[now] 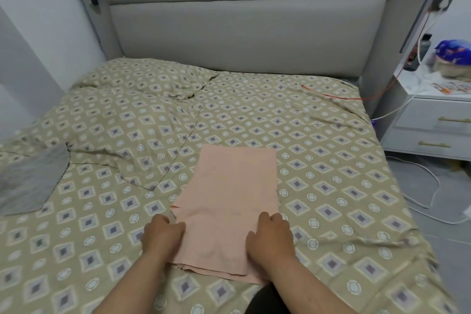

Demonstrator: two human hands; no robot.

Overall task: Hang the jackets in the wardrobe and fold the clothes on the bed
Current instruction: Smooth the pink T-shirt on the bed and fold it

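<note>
- The pink cloth is lying folded in a long strip on the bed, at the end nearest the person.
- The left hand is gripping its left edge, fingers curled together round the fabric.
- The right hand is gripping the right edge likewise (fingertips tucked out of sight).
- A grey cloth is lying well apart, leftward.
</note>
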